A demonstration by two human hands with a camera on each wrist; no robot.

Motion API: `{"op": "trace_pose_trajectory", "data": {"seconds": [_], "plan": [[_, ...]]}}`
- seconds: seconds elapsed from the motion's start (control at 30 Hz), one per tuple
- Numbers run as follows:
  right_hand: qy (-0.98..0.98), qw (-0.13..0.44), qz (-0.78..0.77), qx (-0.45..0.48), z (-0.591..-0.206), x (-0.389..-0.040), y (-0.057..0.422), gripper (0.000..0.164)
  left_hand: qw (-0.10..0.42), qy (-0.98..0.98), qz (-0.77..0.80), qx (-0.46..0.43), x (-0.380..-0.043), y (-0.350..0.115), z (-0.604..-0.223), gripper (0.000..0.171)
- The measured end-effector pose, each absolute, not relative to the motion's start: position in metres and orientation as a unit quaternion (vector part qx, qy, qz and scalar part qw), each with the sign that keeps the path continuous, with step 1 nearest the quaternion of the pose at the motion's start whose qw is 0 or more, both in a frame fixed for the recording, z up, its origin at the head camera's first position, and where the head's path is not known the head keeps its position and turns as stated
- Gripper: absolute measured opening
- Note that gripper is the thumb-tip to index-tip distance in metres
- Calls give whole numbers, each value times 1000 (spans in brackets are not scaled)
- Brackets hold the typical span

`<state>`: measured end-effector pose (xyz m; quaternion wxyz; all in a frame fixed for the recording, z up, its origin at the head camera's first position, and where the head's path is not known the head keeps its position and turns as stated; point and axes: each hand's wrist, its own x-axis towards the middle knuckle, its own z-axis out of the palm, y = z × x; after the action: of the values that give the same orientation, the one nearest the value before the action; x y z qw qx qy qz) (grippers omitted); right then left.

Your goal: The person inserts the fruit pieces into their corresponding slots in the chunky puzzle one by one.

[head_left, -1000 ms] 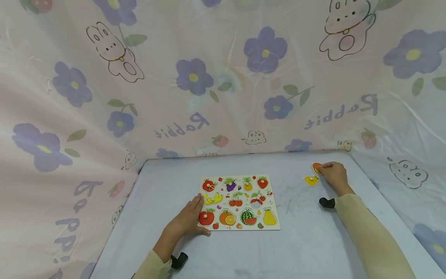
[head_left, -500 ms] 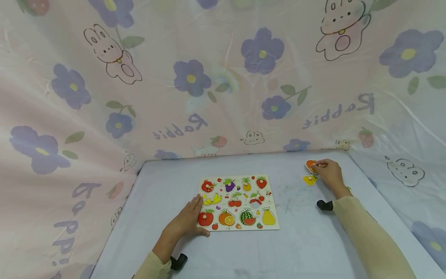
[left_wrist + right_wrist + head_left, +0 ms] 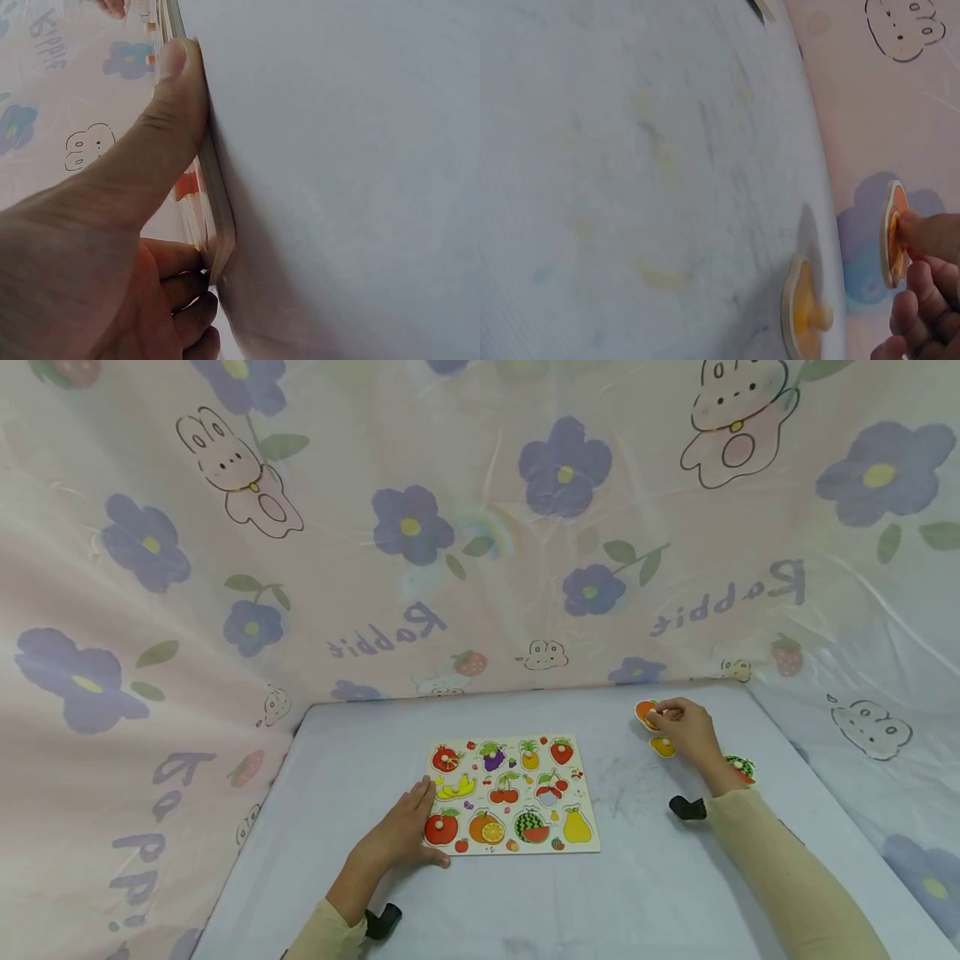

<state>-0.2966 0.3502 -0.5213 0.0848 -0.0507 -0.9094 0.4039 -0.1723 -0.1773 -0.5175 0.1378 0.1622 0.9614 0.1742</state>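
Note:
In the head view, a fruit puzzle board [image 3: 513, 814] lies on the table. My left hand [image 3: 401, 827] rests at its near left corner, fingers along the left side and thumb [image 3: 176, 82] against the near edge. My right hand [image 3: 690, 735] pinches an orange puzzle piece [image 3: 645, 714] by its knob, raised off the table in the right wrist view. Just below that hand lies a yellow pear piece [image 3: 663, 747], knob up. A watermelon piece [image 3: 741, 768] is partly hidden behind the right wrist. On the board, the orange, watermelon and pear places show no knobs.
The white-covered table [image 3: 517, 910] ends at a patterned curtain [image 3: 487, 568] at the back and sides. Small black wrist mounts [image 3: 686, 808] hang under the sleeves. Faint smudges mark the cloth right of the board.
My right hand has moved left, carrying the orange piece past the pear piece. The watermelon piece has come into sight behind the wrist. My left hand stays at the board.

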Motion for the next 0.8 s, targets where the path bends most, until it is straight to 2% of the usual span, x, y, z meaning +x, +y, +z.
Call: {"op": "trace_pose_trajectory", "data": {"seconds": [0.33,0.57,0.8], "plan": [[-911,99,401,-3,-512,-288,323,40,138,963,172,156,-173,-177,-520,131],[-903,123,409,34,-507,-283,302,32,137,963,170,158,-173,-178,-519,130],[-905,114,407,59,-505,-275,283,27,137,962,172,162,-174,-178,-521,130]]}}
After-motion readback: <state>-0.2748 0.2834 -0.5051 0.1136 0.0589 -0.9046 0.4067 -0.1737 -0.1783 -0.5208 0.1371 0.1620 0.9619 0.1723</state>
